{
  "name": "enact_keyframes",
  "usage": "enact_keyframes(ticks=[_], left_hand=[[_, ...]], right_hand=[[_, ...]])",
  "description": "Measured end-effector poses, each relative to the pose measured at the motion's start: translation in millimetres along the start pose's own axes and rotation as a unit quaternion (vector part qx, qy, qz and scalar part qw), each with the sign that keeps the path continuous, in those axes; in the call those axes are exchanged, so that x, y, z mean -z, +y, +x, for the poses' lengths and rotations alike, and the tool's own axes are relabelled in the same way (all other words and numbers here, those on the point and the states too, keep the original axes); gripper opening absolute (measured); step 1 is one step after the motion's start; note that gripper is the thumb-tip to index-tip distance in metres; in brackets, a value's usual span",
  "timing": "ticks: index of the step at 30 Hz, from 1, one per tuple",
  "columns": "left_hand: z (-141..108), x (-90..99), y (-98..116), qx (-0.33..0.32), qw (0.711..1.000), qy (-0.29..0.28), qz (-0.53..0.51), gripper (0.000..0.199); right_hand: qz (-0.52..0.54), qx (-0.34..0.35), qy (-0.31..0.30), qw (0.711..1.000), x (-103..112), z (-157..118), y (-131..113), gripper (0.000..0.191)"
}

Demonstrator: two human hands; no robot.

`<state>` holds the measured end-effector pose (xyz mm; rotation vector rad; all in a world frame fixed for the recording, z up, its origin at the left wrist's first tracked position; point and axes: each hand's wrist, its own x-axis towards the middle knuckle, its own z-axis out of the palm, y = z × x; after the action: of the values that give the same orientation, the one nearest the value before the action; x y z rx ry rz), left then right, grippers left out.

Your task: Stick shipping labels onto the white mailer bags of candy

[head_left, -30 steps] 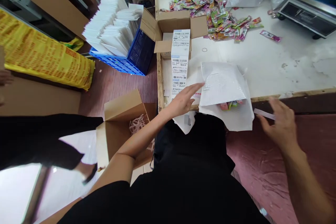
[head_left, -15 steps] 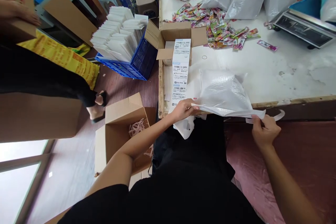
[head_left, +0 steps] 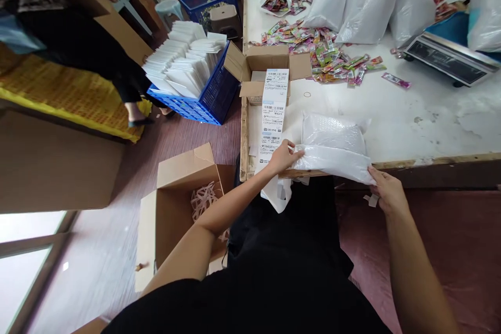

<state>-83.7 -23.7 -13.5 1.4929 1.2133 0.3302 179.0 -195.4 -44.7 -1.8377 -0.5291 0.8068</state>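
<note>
A filled white plastic mailing bag (head_left: 332,133) lies at the table's front edge, its flap folded over towards the bag's body. My left hand (head_left: 284,157) pinches the flap's left corner between thumb and fingers. At the other end, my right hand (head_left: 387,188) grips the right corner of the flap. A bit of white peel-off strip (head_left: 371,200) shows beside the right hand's fingers. Left of the bag, a run of printed shipping labels (head_left: 273,115) comes out of a small open carton (head_left: 250,91) and hangs over the edge.
Small colourful packets (head_left: 332,60) are heaped behind the bag, near full white bags (head_left: 366,5) and a scale (head_left: 450,57). On the floor stand a blue crate (head_left: 211,96) of white envelopes and an open cardboard box (head_left: 168,229) holding paper strips. Another person's legs (head_left: 102,57) are at left.
The bag's flap has gone from stretched along the edge to folded over onto the bag. My right hand has moved slightly left. The other person at left has shifted.
</note>
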Motion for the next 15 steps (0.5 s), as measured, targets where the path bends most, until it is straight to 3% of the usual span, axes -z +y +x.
enact_keyframes(ticks=[2, 4, 6, 8, 10, 12, 14, 15], left_hand=[[3, -1.1, 3, 0.055, 0.992, -0.060, -0.097, 0.037], [5, -5.2, 7, 0.088, 0.964, -0.123, -0.219, 0.034], [7, -10.1, 12, 0.089, 0.932, -0.145, -0.321, 0.032], [11, -10.9, 18, 0.079, 0.913, -0.138, -0.376, 0.034], [16, -2.6, 25, 0.047, 0.914, -0.108, -0.389, 0.037], [18, 14.5, 28, -0.021, 0.931, -0.021, -0.365, 0.033], [10, 34.3, 28, -0.086, 0.942, 0.100, -0.310, 0.025], [0, 42.4, 25, -0.106, 0.945, 0.142, -0.276, 0.022]], right_hand=[[0.077, -0.052, -0.104, 0.990, -2, -13, -5, 0.055], [0.136, -0.066, -0.180, 0.972, -7, -31, -12, 0.055], [0.192, -0.035, -0.190, 0.962, -15, -51, -20, 0.054], [0.261, 0.010, -0.151, 0.954, -26, -67, -29, 0.051], [0.320, 0.051, -0.079, 0.943, -44, -79, -37, 0.042], [0.347, 0.056, -0.013, 0.936, -66, -90, -44, 0.039], [0.342, 0.000, -0.020, 0.940, -89, -104, -47, 0.037], [0.327, -0.047, -0.063, 0.942, -100, -113, -48, 0.036]])
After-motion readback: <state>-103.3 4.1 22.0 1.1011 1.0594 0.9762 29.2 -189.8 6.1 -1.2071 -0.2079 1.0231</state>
